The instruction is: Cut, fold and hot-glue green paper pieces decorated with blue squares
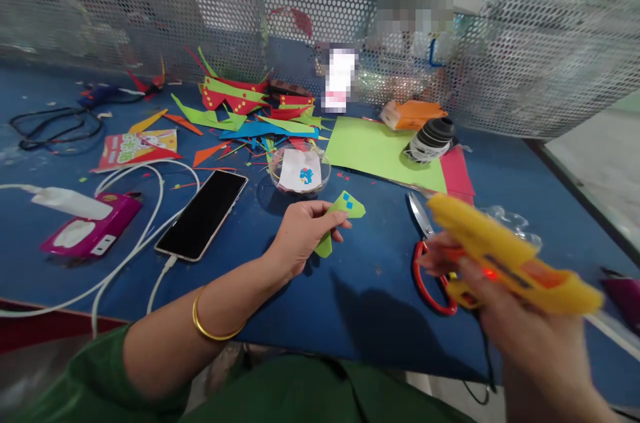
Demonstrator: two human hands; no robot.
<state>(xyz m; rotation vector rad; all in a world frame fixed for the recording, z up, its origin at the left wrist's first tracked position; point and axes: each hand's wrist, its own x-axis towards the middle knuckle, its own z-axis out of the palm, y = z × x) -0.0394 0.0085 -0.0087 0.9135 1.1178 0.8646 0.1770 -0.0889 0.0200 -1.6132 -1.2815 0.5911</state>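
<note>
My left hand (313, 236) pinches a folded green paper cutout (354, 207) that carries small blue squares, held over the table. Part of the cutout is hidden behind my fingers. On the right, my right hand (520, 316) grips a yellow hot glue gun (515, 253), whose nozzle points up and to the left; a red light glows on its handle. Red-handled scissors (420, 263) lie beneath the glue gun, partly covered by my right hand. Just beyond my left hand stands a clear round bowl (325, 173) with a white paper piece and small blue bits (307, 175) on it.
A black phone (203, 216) with a white cable and a purple power strip (95, 226) are at left. Green paper sheets (365, 146), a dark bottle (430, 139) and orange pack (414, 114) lie at the back right. Coloured paper scraps (280, 129) and masks (235, 96) fill the back middle.
</note>
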